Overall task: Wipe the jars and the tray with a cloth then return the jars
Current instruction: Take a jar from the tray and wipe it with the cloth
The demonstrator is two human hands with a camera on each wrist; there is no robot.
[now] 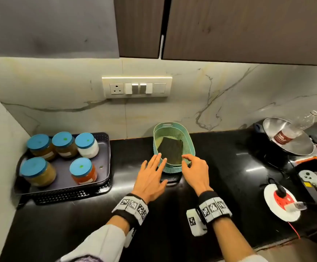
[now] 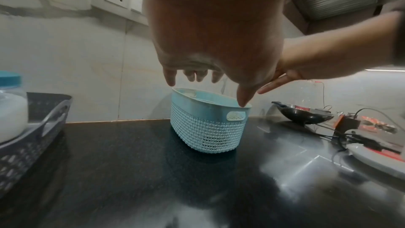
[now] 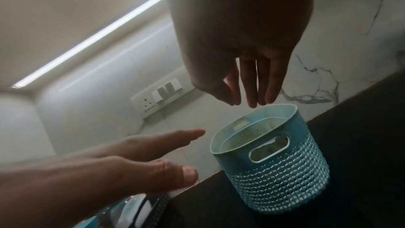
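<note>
Several glass jars with blue lids (image 1: 81,166) stand on a dark perforated tray (image 1: 104,157) at the left of the black counter. A folded dark cloth (image 1: 170,149) lies inside a teal basket (image 1: 173,169) at the middle back. My left hand (image 1: 151,175) hovers flat, fingers straight, at the basket's near left rim (image 2: 210,108), holding nothing. My right hand (image 1: 194,172) hangs over the near right rim (image 3: 282,108), fingers loosely bent and pointing down, empty. The cloth shows through the basket's handle slot (image 3: 269,148) in the right wrist view.
A steel bowl (image 1: 293,140) with a tipped clear bottle (image 1: 295,129) sits at the right. Cables, a white and red extension reel (image 1: 282,199) and a controller (image 1: 312,181) crowd the right counter. A switch panel (image 1: 136,87) is on the marble wall; cabinets hang above.
</note>
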